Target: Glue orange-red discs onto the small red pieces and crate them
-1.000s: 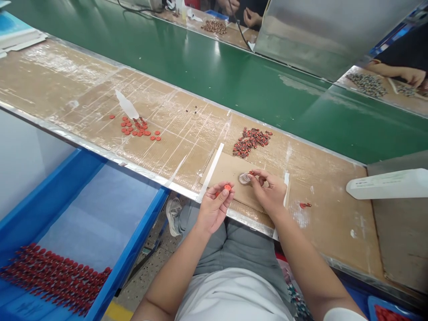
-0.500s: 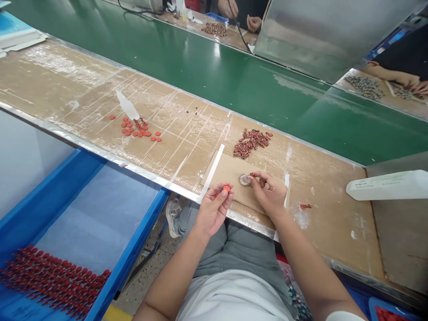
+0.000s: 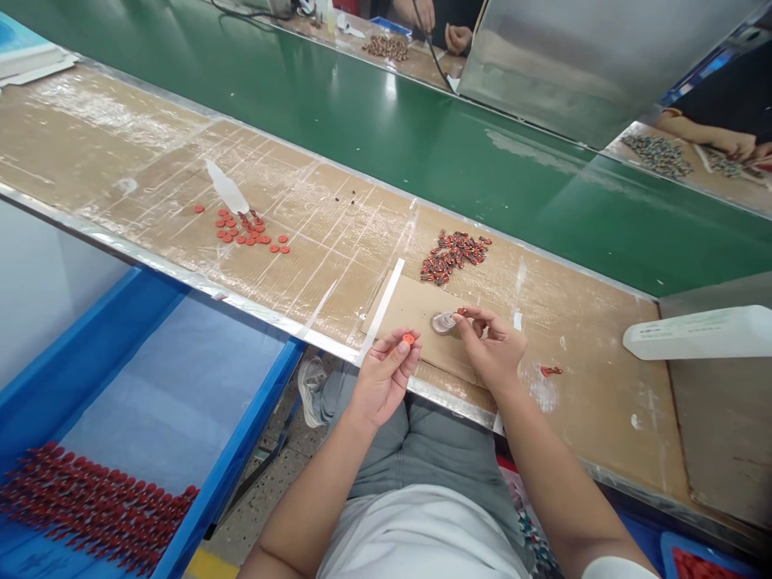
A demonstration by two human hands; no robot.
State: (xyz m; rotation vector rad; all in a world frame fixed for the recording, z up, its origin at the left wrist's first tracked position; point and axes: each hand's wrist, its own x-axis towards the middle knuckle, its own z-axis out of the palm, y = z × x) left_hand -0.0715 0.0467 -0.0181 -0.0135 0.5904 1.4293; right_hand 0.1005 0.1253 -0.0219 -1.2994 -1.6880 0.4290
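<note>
Small orange disc (image 3: 408,338) pinched in left hand (image 3: 383,379); red part (image 3: 461,312) (tiny, shape unclear) gripped by right hand (image 3: 490,351). Hands apart over cardboard sheet (image 3: 405,310), right beside clear round piece (image 3: 443,322).

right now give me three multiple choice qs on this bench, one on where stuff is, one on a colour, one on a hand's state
1. Seen from the head view, where is the pile of orange-red discs relative to the pile of red parts?
A. right of it
B. left of it
C. on top of it

2. What colour is the rim of the tray?
A. blue
B. green
C. yellow

3. How do the fingers of the left hand stand?
A. spread flat
B. clenched in a fist
C. pinched at the tips

Answers:
1. B, the discs lie further left along the bench.
2. A, the rim shows bright blue.
3. C, the fingertips hold a small orange disc.
</note>
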